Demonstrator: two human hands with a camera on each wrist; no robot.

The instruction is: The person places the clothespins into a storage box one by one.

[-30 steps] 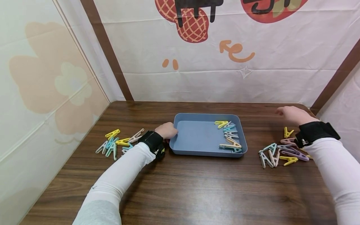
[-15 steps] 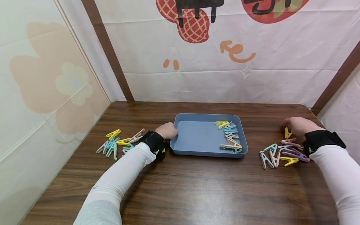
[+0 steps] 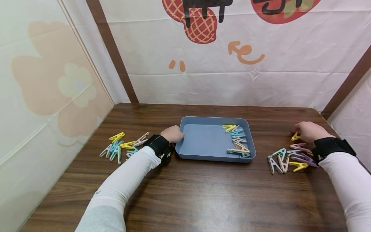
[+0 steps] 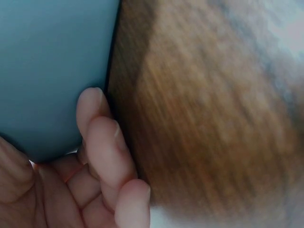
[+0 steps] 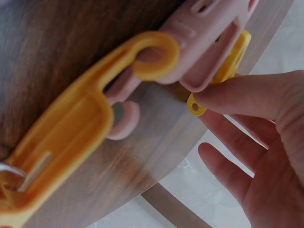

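Note:
My left hand (image 3: 172, 134) grips the left end of a shallow blue-grey tray (image 3: 197, 138). In the left wrist view the fingers (image 4: 107, 147) curl against the tray's outer side (image 4: 52, 71), the thumb partly cut off by the frame. At the far right my right hand (image 3: 313, 131) pinches a yellow clothespin (image 3: 295, 137) between thumb and fingers. The right wrist view shows that clothespin (image 5: 232, 59) partly hidden behind a pink clothespin (image 5: 199, 52) and the thumb. Along the tray's right side lie several clothespins (image 3: 239, 138), yellow, pale, blue and beige.
Below my right hand is a loose pile of clothespins (image 3: 282, 161) in purple, yellow, pink and green. Another pile (image 3: 116, 148) lies left of the tray, partly behind my left wrist. The wooden table (image 3: 203, 193) meets a printed cloth wall (image 3: 203, 87) at the back.
My right hand has come down and slightly right onto the yellow clothespin, which it now pinches and has tilted. My left hand stays on the tray.

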